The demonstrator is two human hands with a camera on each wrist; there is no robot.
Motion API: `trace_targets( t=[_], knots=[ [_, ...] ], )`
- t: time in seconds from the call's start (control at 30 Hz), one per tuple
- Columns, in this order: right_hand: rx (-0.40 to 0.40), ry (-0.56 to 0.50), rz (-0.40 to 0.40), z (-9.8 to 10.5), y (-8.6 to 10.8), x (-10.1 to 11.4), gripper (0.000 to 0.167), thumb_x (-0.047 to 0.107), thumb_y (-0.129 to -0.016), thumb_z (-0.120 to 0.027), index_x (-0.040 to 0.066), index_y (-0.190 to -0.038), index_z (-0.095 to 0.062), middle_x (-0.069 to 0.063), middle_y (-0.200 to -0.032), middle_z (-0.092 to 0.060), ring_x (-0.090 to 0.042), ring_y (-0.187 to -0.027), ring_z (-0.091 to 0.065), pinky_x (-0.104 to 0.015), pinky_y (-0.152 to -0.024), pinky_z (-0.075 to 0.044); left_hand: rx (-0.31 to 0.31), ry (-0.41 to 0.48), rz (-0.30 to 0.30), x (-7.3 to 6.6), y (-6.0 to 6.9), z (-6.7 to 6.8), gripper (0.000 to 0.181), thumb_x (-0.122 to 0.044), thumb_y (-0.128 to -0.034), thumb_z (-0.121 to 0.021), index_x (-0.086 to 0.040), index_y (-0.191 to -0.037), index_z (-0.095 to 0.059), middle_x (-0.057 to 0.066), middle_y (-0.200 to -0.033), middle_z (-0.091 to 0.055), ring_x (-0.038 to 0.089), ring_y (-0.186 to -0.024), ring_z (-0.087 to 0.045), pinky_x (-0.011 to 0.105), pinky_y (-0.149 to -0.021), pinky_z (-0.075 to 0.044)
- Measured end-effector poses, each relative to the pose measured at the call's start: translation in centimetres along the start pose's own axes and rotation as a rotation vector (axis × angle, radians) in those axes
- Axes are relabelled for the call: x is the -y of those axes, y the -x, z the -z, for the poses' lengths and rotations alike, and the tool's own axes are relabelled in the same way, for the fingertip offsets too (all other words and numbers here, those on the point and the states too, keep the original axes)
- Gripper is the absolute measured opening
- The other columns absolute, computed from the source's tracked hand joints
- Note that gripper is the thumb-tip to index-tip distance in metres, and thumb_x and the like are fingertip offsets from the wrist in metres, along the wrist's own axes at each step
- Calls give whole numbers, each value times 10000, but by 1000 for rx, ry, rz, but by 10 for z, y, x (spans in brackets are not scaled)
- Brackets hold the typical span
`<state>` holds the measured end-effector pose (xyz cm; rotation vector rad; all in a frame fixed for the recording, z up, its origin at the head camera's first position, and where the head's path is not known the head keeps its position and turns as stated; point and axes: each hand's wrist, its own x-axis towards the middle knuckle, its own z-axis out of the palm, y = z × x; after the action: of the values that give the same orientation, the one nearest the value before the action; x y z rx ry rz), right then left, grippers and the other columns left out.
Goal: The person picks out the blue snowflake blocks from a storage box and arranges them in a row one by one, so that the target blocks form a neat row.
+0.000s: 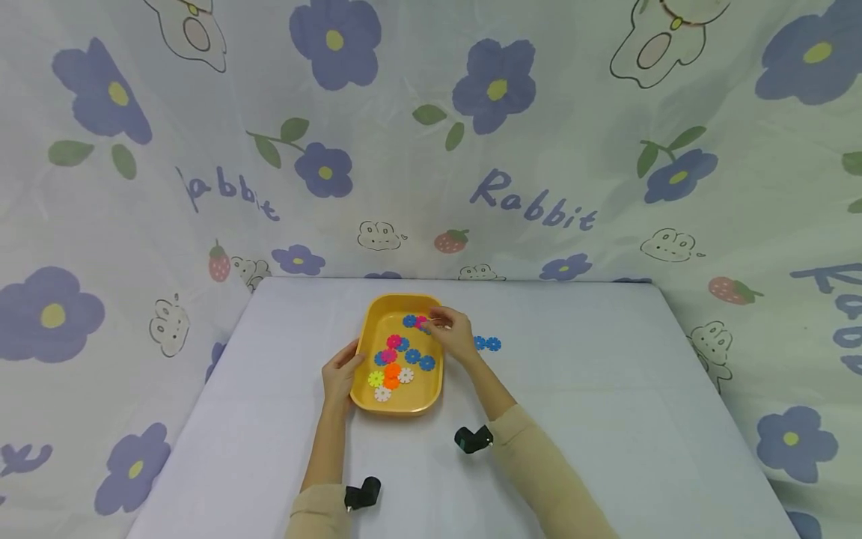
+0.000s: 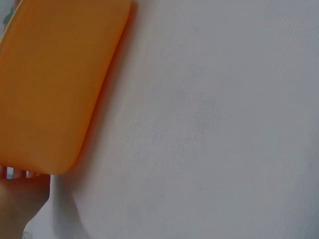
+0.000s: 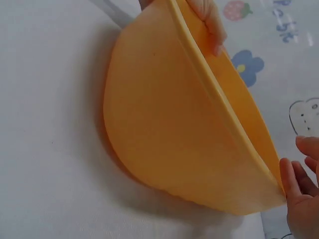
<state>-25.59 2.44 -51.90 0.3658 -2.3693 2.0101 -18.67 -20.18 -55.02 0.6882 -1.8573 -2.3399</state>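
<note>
Tray (image 1: 427,389), one: yellow, rounded corners, raised rim. Located left of the tabletop's (image 1: 606,352) middle, toward its far edge; whether the base rests flat cannot be told.

Left hand (image 1: 342,374): closed on the tray's left wall, thumb over the rim, fingers outside.

Right hand (image 1: 453,333): above the tray's right wall near its far right corner, fingers partly bent, tips beside a blue-and-pink cluster (image 1: 410,321); whether it has hold of a disc cannot be told.

Contents of the tray, notched discs:
- Blue-and-pink cluster, toward the far right corner.
- Pink disc (image 1: 393,340), touching a blue one, about mid-tray.
- Second pink disc (image 1: 389,355), touching another blue one, nearer the left wall.
- Blue pair (image 1: 427,363), toward the right wall.
- Near end: orange discs (image 1: 392,382), two; white discs (image 1: 382,394), two; yellow-green disc (image 1: 376,379), one.

Outside the tray: two blue discs (image 1: 494,344), side by side on the tabletop, right of the tray.

Backdrop (image 1: 404,150): white cloth, flower and rabbit print, beyond the far edge.
</note>
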Motion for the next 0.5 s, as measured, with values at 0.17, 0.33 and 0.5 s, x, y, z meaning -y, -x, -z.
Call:
trace_targets(
  t=[0.17,0.33,0.5],
  knots=[
    [81,83,-49,-19,-11,-1,434,104,-839,-704,-67,-1215,-572,-224,-1135,-622,-303,-999,-620,-309,-864,-536,-6,-9,-2,0,0,-1,442,-61,-880,-627,-17,-1311,-540,173,-1367,-500,204,-1206,-496,237,-981,-440],
    [201,196,-65,-34,-17,2,435,95,-850,-689,-46,-1241,-560,-214,-1185,-603,-301,-1044,-602,-313,-892,-522,-10,-1,-2,0,0,-1,439,-63,-881,-625,-17,-1309,-542,168,-1364,-503,196,-1190,-502,257,-992,-437],
    [234,371,-119,-50,-16,1,419,61,-828,-697,-36,-1218,-581,-182,-1152,-623,-306,-1042,-595,-362,-906,-513,-26,6,-9,0,0,-1,435,-56,-880,-622,-6,-1305,-542,166,-1361,-507,186,-1181,-511,231,-974,-444]
  ],
)
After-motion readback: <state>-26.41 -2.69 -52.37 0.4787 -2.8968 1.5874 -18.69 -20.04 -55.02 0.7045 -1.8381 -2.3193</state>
